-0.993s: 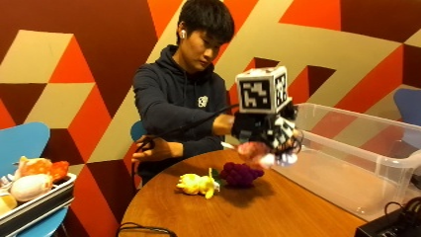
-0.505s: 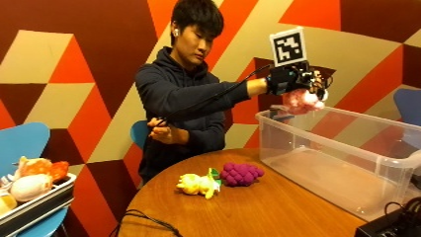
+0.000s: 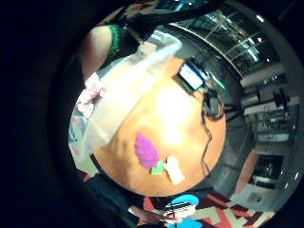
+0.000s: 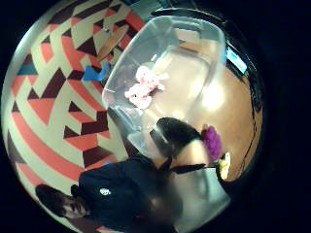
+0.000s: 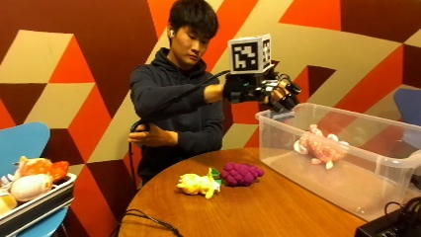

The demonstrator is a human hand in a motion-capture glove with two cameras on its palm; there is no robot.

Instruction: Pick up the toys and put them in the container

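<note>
Outside view first: your gloved right hand (image 5: 275,94) hangs in the air above the near corner of the clear plastic container (image 5: 283,129), fingers spread and relaxed, holding nothing. A pink plush toy (image 5: 320,146) sits inside the container, seemingly just off the floor or barely landed; you cannot tell which from here. The thumb-side palm view looks straight down into the container and shows the same pink toy in it, apart from the hand, so the height of your hand makes sense as a release point over the opening.

Two toys are not yet in. A purple grape-shaped toy (image 5: 240,174) and a yellow plush toy (image 5: 198,183) lie on the round wooden table (image 5: 276,207), touching or nearly touching each other, just beside the container's near wall. The little-finger-side palm view shows them together on the tabletop beside that wall.

Your bare left hand (image 5: 146,136) rests against your body, holding a cable, well away from the toys.

By my judgement one toy is done and two remain. The purple one lies nearer the container, so reach for it next, and lift it above the rim before crossing.
</note>
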